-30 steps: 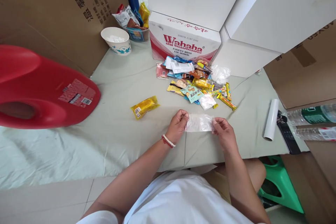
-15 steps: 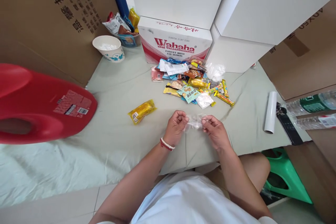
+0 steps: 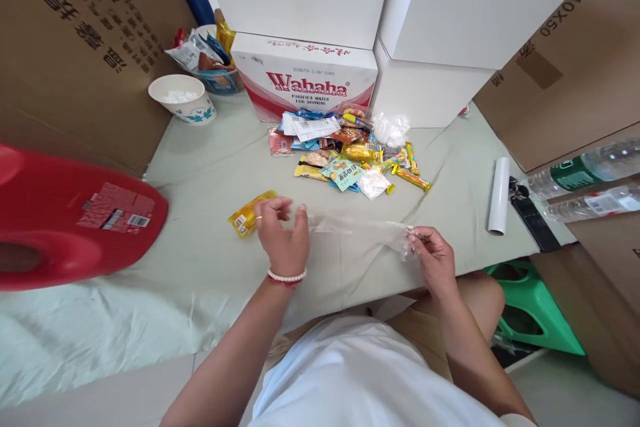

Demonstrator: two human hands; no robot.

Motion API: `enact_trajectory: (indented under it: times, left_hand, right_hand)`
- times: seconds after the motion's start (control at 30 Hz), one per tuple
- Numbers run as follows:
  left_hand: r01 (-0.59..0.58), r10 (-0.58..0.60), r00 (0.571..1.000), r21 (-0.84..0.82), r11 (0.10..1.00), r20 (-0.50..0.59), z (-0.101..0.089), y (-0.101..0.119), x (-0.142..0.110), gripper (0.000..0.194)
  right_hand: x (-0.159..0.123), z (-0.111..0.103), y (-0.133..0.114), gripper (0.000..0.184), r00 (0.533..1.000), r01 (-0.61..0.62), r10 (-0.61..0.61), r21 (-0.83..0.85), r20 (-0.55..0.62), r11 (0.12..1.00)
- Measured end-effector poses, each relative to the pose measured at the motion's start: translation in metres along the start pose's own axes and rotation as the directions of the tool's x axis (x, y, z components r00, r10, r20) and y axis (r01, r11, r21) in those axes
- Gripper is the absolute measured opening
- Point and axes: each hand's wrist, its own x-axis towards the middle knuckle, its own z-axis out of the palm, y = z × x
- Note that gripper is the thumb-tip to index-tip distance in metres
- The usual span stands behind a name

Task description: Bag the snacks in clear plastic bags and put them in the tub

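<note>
My right hand (image 3: 434, 257) pinches one end of a clear plastic bag (image 3: 367, 228), which stretches leftward in a long thin strip. The bag's far end comes close to my left thumb; I cannot tell whether they touch. My left hand (image 3: 284, 235) is open, thumb and fingers apart, just in front of a yellow wrapped snack (image 3: 245, 219) and covering part of it. Beyond the hands lies a pile of packaged snacks, with a light green packet (image 3: 344, 174), a crumpled white plastic bag (image 3: 374, 183) and a slim yellow packet (image 3: 411, 178) at its front.
Behind the pile stands a Wahaba-style water carton, printed Wahaha (image 3: 305, 83). At left are a paper cup (image 3: 197, 107), a tub of snacks (image 3: 220, 82) and a big red jug (image 3: 115, 213). A white roll (image 3: 499, 197) and plastic bottles (image 3: 575, 173) lie at right.
My left hand has let go of the bag and moved left to the yellow snack, its fingers opening. My right hand has shifted right, and the bag is now drawn out long.
</note>
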Motion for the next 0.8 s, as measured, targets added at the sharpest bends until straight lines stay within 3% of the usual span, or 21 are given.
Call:
enact_trajectory:
  times: [0.07, 0.1, 0.17, 0.2, 0.23, 0.33, 0.4, 0.5, 0.57, 0.63, 0.7, 0.8]
  left_hand:
    - [0.062, -0.044, 0.96, -0.054, 0.997, 0.276, -0.005, 0.027, -0.021, 0.019]
    - [0.141, -0.093, 0.885, -0.072, 0.987, 0.456, -0.005, 0.037, -0.033, 0.026]
    - [0.313, -0.189, 0.679, -0.046, 0.949, 0.71, 0.002, 0.05, -0.056, 0.038]
    - [0.366, -0.231, 0.611, -0.011, 0.931, 0.757, 0.007, 0.051, -0.066, 0.039]
    - [0.392, -0.27, 0.587, 0.024, 0.92, 0.763, 0.013, 0.05, -0.073, 0.038]
    - [0.366, -0.297, 0.632, 0.063, 0.929, 0.716, 0.03, 0.034, -0.085, 0.037]
    - [0.424, -0.304, 0.594, 0.032, 0.905, 0.745, 0.035, 0.023, -0.086, 0.027]
    - [0.689, -0.435, 0.492, -0.032, 0.724, 0.754, 0.03, 0.012, -0.084, 0.026]
    - [0.804, -0.499, 0.46, -0.106, 0.585, 0.734, 0.024, 0.009, -0.082, 0.03]
    - [0.834, -0.502, 0.465, -0.171, 0.525, 0.729, 0.017, 0.008, -0.08, 0.032]
    - [0.826, -0.485, 0.489, -0.205, 0.526, 0.725, 0.012, 0.008, -0.08, 0.031]
    - [0.765, -0.433, 0.55, -0.224, 0.603, 0.714, 0.006, 0.009, -0.084, 0.031]
  right_hand:
    - [-0.01, 0.005, 0.004, 0.02, 0.997, 0.072, -0.071, -0.071, 0.017, 0.995]
    - [-0.014, 0.008, 0.005, 0.018, 0.994, 0.109, -0.106, -0.103, 0.031, 0.989]
    - [-0.023, 0.012, 0.005, 0.015, 0.983, 0.176, -0.165, -0.169, 0.076, 0.97]
    - [-0.026, 0.013, 0.005, 0.015, 0.976, 0.207, -0.188, -0.201, 0.107, 0.958]
    - [-0.03, 0.014, 0.005, 0.014, 0.968, 0.234, -0.205, -0.228, 0.143, 0.945]
    - [-0.04, 0.015, 0.006, 0.014, 0.944, 0.29, -0.232, -0.258, 0.234, 0.922]
    - [-0.047, 0.016, 0.01, 0.016, 0.955, 0.246, -0.194, -0.234, 0.224, 0.941]
    - [-0.056, 0.015, 0.018, 0.025, 0.992, -0.049, 0.057, -0.069, 0.11, 0.996]
    - [-0.059, 0.011, 0.021, 0.035, 0.953, -0.288, 0.277, 0.083, 0.126, 0.954]
    - [-0.058, 0.003, 0.019, 0.042, 0.883, -0.441, 0.407, 0.119, 0.236, 0.889]
    - [-0.052, -0.007, 0.013, 0.046, 0.841, -0.478, 0.442, 0.047, 0.312, 0.877]
    - [-0.034, -0.016, 0.001, 0.052, 0.887, -0.397, 0.398, -0.053, 0.235, 0.916]
